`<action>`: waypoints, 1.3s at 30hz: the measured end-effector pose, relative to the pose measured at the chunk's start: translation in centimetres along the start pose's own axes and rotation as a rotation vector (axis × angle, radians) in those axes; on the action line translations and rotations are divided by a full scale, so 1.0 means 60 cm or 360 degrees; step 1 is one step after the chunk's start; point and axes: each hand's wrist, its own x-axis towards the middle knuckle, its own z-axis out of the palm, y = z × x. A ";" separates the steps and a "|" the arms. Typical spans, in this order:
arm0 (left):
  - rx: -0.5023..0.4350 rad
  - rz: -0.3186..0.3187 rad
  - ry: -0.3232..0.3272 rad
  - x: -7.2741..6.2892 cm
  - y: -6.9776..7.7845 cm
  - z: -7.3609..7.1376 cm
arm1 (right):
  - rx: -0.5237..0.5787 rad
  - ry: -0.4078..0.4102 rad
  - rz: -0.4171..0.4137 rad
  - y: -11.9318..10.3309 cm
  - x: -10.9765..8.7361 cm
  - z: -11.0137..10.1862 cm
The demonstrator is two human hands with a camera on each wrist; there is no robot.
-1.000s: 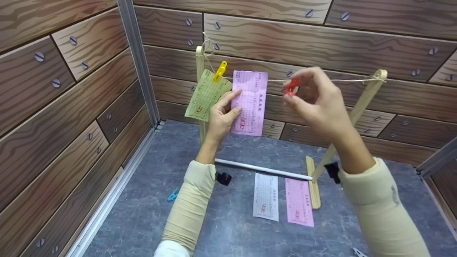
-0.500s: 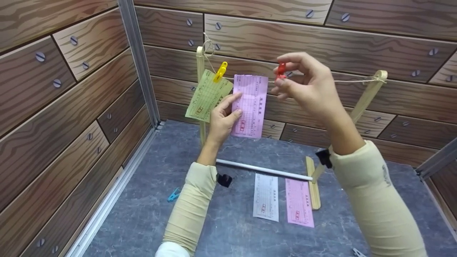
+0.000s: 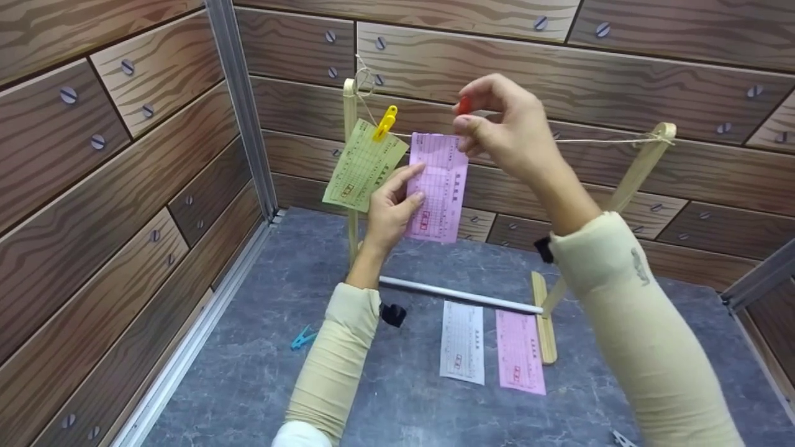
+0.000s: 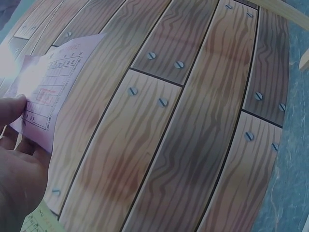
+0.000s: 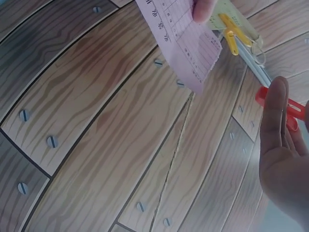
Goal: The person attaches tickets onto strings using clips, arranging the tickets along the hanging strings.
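My left hand (image 3: 391,208) pinches the left edge of a pink printed slip (image 3: 440,186) between thumb and fingers, holding it upright at the string. In the left wrist view the same slip (image 4: 58,87) bends a little above the thumb. My right hand (image 3: 506,127) pinches a red clothespin (image 3: 464,104) just above the slip's top right corner. The right wrist view shows the red clothespin (image 5: 292,108) between fingers and thumb, apart from the slip. Left of the pink slip, a green slip (image 3: 363,166) hangs tilted from the string under a yellow clothespin (image 3: 386,123).
The string (image 3: 612,141) runs between two wooden posts (image 3: 643,164). A white rod (image 3: 459,295) joins their bases. On the grey table lie a white slip (image 3: 462,343), another pink slip (image 3: 520,352), a blue clothespin (image 3: 303,338) and a grey clothespin (image 3: 622,439).
My right hand has moved left and up with the red clothespin, from beside the pink slip to above its top corner. The left hand and its slip have shifted slightly right and down.
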 end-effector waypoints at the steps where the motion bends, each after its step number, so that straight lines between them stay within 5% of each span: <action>1: 0.0004 -0.0001 0.0000 0.000 0.000 0.000 | -0.0048 0.0001 0.0000 0.001 0.004 0.003; 5: 0.0009 -0.0007 -0.0005 0.000 0.001 -0.002 | -0.0200 0.0058 -0.0033 0.010 0.021 0.016; 15: 0.0035 0.0007 -0.0025 0.000 -0.001 -0.003 | -0.0220 0.0111 0.0011 0.044 0.061 0.040; 22: 0.0035 0.0019 -0.0011 0.003 0.000 -0.003 | -0.0487 0.0124 -0.0005 0.051 0.070 0.048; 39: 0.0032 0.0039 -0.0007 0.005 -0.007 -0.006 | -0.0616 0.0022 0.0196 0.066 0.072 0.052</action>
